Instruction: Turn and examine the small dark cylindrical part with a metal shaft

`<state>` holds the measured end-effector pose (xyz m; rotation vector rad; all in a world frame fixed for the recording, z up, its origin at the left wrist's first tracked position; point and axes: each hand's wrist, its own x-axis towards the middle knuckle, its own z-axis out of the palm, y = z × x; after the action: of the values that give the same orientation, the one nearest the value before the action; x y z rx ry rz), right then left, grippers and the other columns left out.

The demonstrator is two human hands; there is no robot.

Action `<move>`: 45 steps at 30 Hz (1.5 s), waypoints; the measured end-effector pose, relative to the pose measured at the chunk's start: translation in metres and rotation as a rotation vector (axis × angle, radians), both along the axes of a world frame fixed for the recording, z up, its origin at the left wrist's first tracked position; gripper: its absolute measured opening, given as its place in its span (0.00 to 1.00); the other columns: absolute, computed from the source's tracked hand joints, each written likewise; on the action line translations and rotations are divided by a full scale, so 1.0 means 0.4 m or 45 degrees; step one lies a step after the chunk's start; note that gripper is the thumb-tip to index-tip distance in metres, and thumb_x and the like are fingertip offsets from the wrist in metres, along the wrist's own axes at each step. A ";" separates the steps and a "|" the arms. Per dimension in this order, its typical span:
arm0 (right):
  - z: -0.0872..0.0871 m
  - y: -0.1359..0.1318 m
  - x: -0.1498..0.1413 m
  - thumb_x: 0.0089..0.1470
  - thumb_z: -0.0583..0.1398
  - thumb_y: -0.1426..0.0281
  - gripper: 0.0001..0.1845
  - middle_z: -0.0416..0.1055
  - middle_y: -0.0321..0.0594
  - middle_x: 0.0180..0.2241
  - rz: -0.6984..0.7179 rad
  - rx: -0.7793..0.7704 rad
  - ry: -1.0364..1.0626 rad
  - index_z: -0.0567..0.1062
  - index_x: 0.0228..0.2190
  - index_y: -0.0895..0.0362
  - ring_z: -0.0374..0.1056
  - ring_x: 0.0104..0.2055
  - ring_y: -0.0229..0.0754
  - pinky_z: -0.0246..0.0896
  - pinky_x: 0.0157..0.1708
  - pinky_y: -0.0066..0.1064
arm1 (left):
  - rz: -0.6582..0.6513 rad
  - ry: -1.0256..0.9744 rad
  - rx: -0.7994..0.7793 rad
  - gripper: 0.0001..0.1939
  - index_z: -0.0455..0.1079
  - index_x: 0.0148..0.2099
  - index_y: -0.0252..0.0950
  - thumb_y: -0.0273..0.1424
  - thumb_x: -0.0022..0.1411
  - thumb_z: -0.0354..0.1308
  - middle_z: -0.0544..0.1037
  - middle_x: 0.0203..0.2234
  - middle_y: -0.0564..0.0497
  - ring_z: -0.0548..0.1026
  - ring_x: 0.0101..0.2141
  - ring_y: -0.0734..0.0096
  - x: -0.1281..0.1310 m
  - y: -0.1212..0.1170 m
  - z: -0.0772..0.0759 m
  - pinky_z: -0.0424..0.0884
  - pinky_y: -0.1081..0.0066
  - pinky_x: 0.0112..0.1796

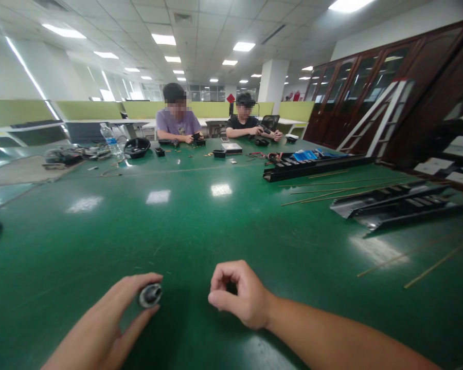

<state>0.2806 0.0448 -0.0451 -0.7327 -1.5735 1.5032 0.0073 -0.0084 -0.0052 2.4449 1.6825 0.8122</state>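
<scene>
My left hand (111,313) pinches a small round grey part with a dark centre (150,295) between thumb and forefinger, its end turned toward me. My right hand (241,295) is curled to the right of it, thumb and fingertips drawn together in a loop. Whatever may be between those fingertips is hidden or too small to name. Both hands are above the near part of the green table (185,236), apart from each other.
Black metal channels (374,210) and thin brass-coloured rods (332,192) lie at the right. Farther back, another channel (293,168) carries blue packets. Two people (177,121) sit across the table handling dark items. A water bottle (110,136) stands at the far left.
</scene>
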 end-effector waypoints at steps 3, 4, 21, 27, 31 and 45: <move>0.007 0.007 0.003 0.49 0.62 0.66 0.11 0.70 0.38 0.23 -0.035 -0.089 0.215 0.65 0.24 0.58 0.64 0.25 0.36 0.58 0.28 0.29 | -0.251 0.011 -0.168 0.13 0.67 0.53 0.48 0.40 0.68 0.53 0.77 0.45 0.54 0.77 0.44 0.70 0.104 0.029 0.023 0.75 0.76 0.45; 0.008 0.011 0.003 0.49 0.62 0.67 0.11 0.70 0.38 0.25 -0.044 -0.117 0.274 0.64 0.25 0.57 0.64 0.26 0.37 0.59 0.29 0.29 | -0.294 0.013 -0.230 0.13 0.65 0.55 0.48 0.38 0.69 0.52 0.76 0.45 0.54 0.76 0.44 0.71 0.131 0.035 0.027 0.74 0.77 0.45; 0.006 0.013 0.000 0.41 0.63 0.78 0.23 0.74 0.37 0.37 -0.064 0.218 -0.356 0.71 0.42 0.56 0.67 0.34 0.38 0.59 0.35 0.30 | -0.247 -0.242 -0.346 0.11 0.66 0.50 0.45 0.31 0.65 0.58 0.76 0.42 0.54 0.75 0.43 0.71 0.128 0.055 -0.076 0.71 0.74 0.45; 0.006 0.012 0.000 0.42 0.64 0.77 0.16 0.73 0.35 0.31 -0.070 0.265 -0.418 0.75 0.38 0.57 0.66 0.32 0.38 0.60 0.34 0.29 | -0.341 -0.245 -0.253 0.14 0.67 0.54 0.46 0.32 0.66 0.58 0.76 0.45 0.52 0.75 0.46 0.71 0.128 0.057 -0.077 0.71 0.74 0.48; 0.011 0.009 -0.002 0.42 0.65 0.76 0.14 0.72 0.34 0.29 -0.095 0.279 -0.453 0.75 0.35 0.57 0.65 0.30 0.37 0.58 0.31 0.28 | -0.282 -0.221 -0.209 0.16 0.67 0.55 0.47 0.34 0.65 0.60 0.78 0.45 0.53 0.77 0.45 0.71 0.124 0.054 -0.080 0.73 0.74 0.47; 0.004 0.008 -0.007 0.42 0.64 0.77 0.13 0.73 0.34 0.29 -0.102 0.263 -0.427 0.76 0.35 0.57 0.66 0.30 0.37 0.60 0.33 0.28 | -0.239 -0.236 -0.254 0.12 0.69 0.50 0.45 0.33 0.63 0.60 0.78 0.40 0.55 0.77 0.41 0.72 0.131 0.053 -0.072 0.73 0.75 0.42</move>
<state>0.2779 0.0482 -0.0435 -0.9516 -1.8904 1.1805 0.0597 0.0129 -0.0339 2.2729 1.3750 0.7779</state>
